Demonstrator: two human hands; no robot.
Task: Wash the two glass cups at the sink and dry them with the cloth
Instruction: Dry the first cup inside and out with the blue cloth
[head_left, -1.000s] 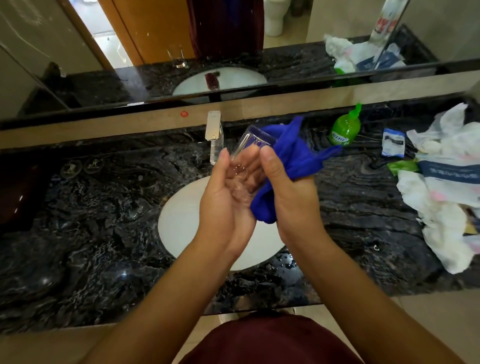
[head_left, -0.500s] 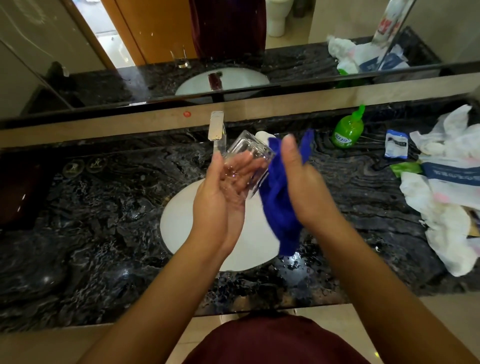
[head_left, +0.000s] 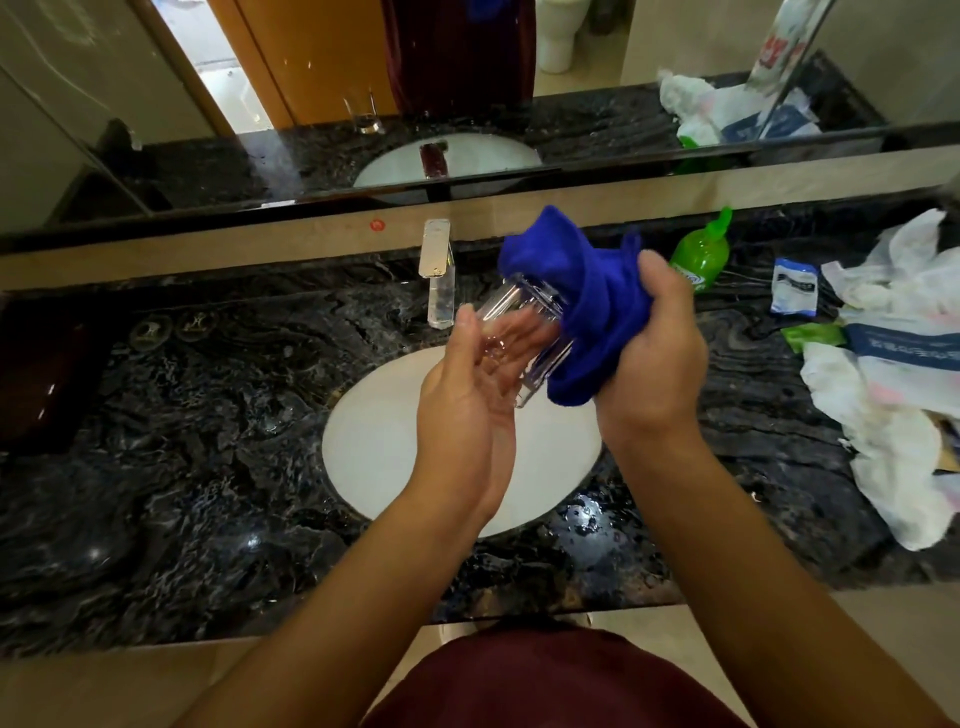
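Note:
My left hand holds a clear glass cup tilted on its side above the white sink basin. My fingers show through the glass. My right hand grips a bunched blue cloth, which is pressed against the cup's open end and right side, covering part of it. A second glass shows only as a reflection in the mirror, standing upright on the dark counter.
A chrome faucet stands just behind the cup. On the black marble counter, a green bottle, a small packet and crumpled white plastic bags lie to the right. Water drops wet the counter's front edge.
The cloth hung loose beside the cup half a second ago; now my right hand has brought it up and bunched it against the cup's open end. My left hand kept hold of the cup.

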